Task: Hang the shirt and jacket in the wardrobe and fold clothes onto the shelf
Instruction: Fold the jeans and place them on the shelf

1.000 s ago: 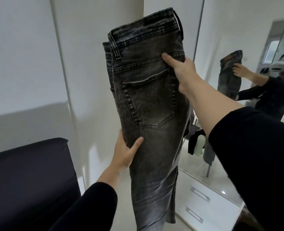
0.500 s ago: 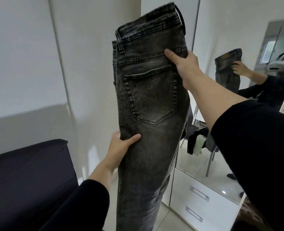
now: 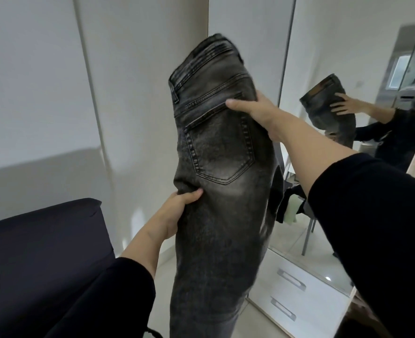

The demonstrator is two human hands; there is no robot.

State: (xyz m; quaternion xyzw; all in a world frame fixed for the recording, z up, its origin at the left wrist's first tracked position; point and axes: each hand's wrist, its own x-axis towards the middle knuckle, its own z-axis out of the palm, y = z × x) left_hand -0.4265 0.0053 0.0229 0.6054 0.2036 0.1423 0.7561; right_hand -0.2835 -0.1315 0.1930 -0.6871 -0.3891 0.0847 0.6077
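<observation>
A pale tiled floor (image 3: 163, 261) carried a dark sofa (image 3: 43, 252) and a white drawer unit (image 3: 296, 296).

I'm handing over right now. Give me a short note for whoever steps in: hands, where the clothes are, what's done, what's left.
Left hand grips the grey jeans at their left edge below the back pocket.
Right hand holds them near the waistband, thumb on the front.
Jeans hang lengthwise in the air, in front of the mirrored wardrobe, not yet folded short.
Left: finish folding, place on the shelf. Shirt and jacket not in view, so their state is unknown.
</observation>
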